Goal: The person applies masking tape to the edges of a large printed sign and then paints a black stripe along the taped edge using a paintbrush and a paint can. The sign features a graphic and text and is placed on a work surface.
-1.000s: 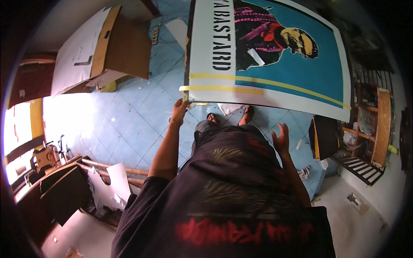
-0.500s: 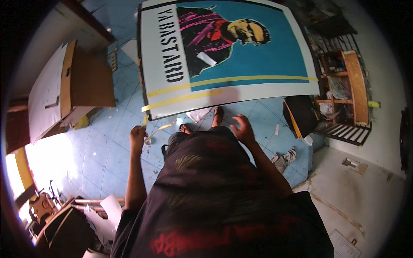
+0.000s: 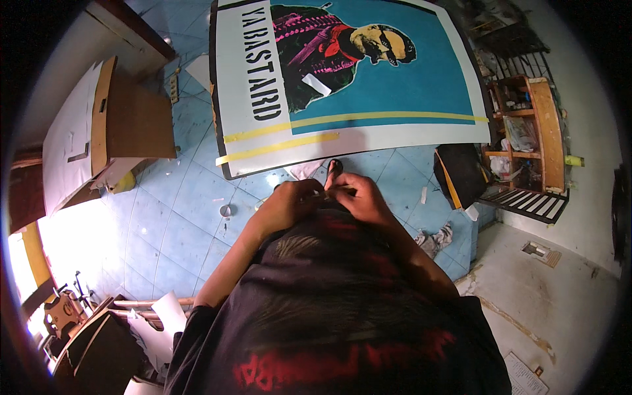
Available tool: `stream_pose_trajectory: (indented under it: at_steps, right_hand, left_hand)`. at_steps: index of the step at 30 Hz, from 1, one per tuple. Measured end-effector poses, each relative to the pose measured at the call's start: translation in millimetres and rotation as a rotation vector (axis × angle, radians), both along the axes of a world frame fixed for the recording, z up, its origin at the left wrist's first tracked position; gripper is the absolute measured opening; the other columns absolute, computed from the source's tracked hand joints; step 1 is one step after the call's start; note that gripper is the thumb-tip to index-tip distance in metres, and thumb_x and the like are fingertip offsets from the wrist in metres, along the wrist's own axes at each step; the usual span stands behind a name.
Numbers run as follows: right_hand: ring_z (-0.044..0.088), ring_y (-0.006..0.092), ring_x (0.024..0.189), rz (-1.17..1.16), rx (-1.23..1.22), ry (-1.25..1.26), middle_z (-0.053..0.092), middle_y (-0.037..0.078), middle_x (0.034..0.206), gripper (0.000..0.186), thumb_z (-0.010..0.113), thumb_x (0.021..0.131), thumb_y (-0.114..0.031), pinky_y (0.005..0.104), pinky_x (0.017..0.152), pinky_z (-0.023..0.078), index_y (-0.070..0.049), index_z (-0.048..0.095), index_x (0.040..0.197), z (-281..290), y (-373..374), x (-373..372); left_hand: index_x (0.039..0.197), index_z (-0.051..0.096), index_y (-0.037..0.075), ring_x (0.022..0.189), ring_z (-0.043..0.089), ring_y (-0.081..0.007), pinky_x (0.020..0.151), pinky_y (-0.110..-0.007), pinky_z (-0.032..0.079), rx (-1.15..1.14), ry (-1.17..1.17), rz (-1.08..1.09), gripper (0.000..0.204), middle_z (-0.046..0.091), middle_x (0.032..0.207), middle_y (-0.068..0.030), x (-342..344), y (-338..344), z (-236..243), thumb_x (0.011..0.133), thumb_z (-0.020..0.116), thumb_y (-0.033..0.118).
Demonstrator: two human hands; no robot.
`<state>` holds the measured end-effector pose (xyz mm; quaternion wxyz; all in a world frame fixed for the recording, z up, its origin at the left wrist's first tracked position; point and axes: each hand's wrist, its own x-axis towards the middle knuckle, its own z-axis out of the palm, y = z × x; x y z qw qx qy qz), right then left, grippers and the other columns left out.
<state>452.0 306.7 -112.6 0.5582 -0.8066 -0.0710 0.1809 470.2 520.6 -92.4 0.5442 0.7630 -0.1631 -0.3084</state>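
My left hand [image 3: 293,201] and my right hand [image 3: 361,196] meet in front of my waist, fingers closed and fingertips nearly touching. Between them shows a small bit of yellow tape [image 3: 327,193], mostly hidden by the fingers. Just beyond lies a large stencil-style painting [image 3: 421,85], a figure on teal with a white border and black lettering. One long yellow tape strip [image 3: 388,120] runs along the teal's near edge. A shorter yellow strip [image 3: 283,147] sticks to the white border nearer me. A small white piece [image 3: 316,84] rests on the painted figure.
Blue floor tiles [image 3: 187,224] surround my feet, with a small round container [image 3: 226,210] at left. A brown cabinet [image 3: 138,118] stands to the left. At right are a dark folder-like panel [image 3: 461,174], wooden shelves [image 3: 545,131], a metal rack [image 3: 526,204] and a crumpled cloth [image 3: 434,240].
My left hand has moved right from the painting's near-left corner, where a yellow tape strip hung from it. My right hand has come inward and closed; both hands now meet at my waist.
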Motion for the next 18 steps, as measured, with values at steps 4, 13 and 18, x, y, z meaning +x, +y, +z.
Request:
stream_pose_trajectory:
  at_steps: [4, 13, 18]
  right_hand:
    - [0.061, 0.0111, 0.079, -0.095, -0.054, -0.131, 0.063, 0.006, 0.083, 0.005, 0.063, 0.086, -0.004, 0.0263, 0.07, 0.049, 0.0, 0.061, 0.088, 38.4, -30.7, 0.5]
    - [0.049, 0.0051, 0.071, -0.511, -0.346, -0.37, 0.06, -0.001, 0.087, 0.01, 0.063, 0.088, -0.014, 0.0186, 0.061, 0.038, -0.005, 0.065, 0.094, 151.7, -262.0, 36.1]
    - [0.049, 0.0067, 0.078, -0.642, -0.431, -0.296, 0.059, -0.001, 0.091, 0.019, 0.064, 0.089, -0.021, 0.0214, 0.07, 0.04, -0.006, 0.065, 0.101, 176.3, -441.6, 45.6]
  left_hand:
    - [0.11, 0.062, 0.0, 0.096, 0.064, -0.0272, 0.084, -0.035, 0.049, -0.046, 0.031, 0.044, 0.028, 0.066, 0.104, -0.0164, -3.4, -17.8, -16.1, 0.084, 0.063, 0.011]
    - [0.103, 0.065, 0.002, 0.068, 0.06, -0.0146, 0.064, -0.029, 0.05, 0.047, 0.131, -0.018, 0.022, 0.064, 0.078, -0.0083, 1.4, -25.8, -43.5, 0.085, 0.064, 0.014]
    - [0.096, 0.066, 0.0, 0.062, 0.057, -0.0081, 0.054, -0.024, 0.047, 0.079, 0.213, 0.071, 0.014, 0.062, 0.071, -0.0034, 1.1, -45.3, -38.5, 0.088, 0.062, 0.011]
